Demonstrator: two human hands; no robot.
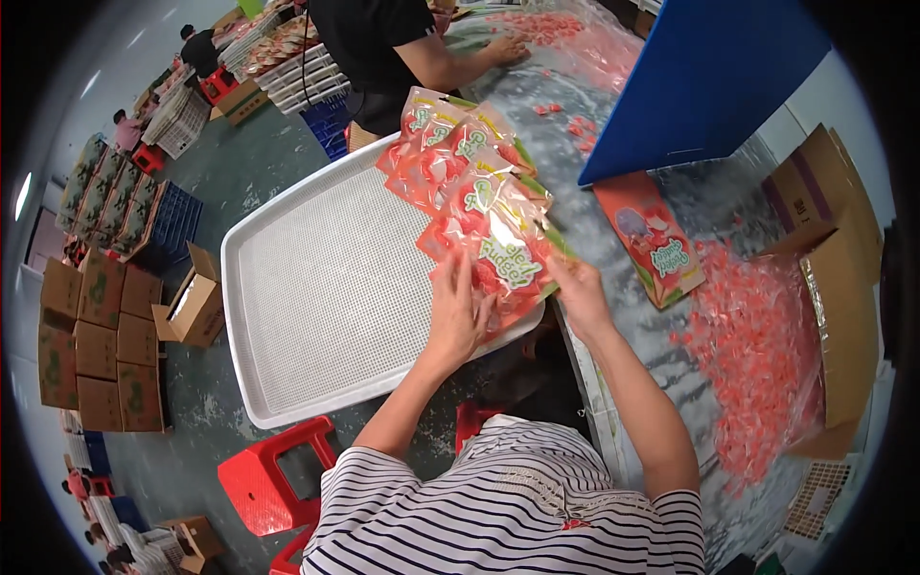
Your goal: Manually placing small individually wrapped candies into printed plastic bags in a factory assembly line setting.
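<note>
Both my hands are on a shiny red-and-pink candy pouch (508, 254) at the right end of a white mesh tray (316, 278). My left hand (458, 309) presses its fingers on the pouch's lower left. At its right edge, my right hand (581, 292) pinches the pouch between thumb and fingers. Several similar pouches (450, 144) overlap in a row beyond it, along the tray's far right side. Another flat red pouch (652, 235) lies apart on the grey table, right of my right hand.
A heap of small pink wrapped candies (743, 355) spreads beside an open cardboard box (848, 287) on the right. A tall blue board (709, 86) stands on the table. Across it, a co-worker's hand (506, 50) rests near more candies. Red stools (273, 479) stand below the tray.
</note>
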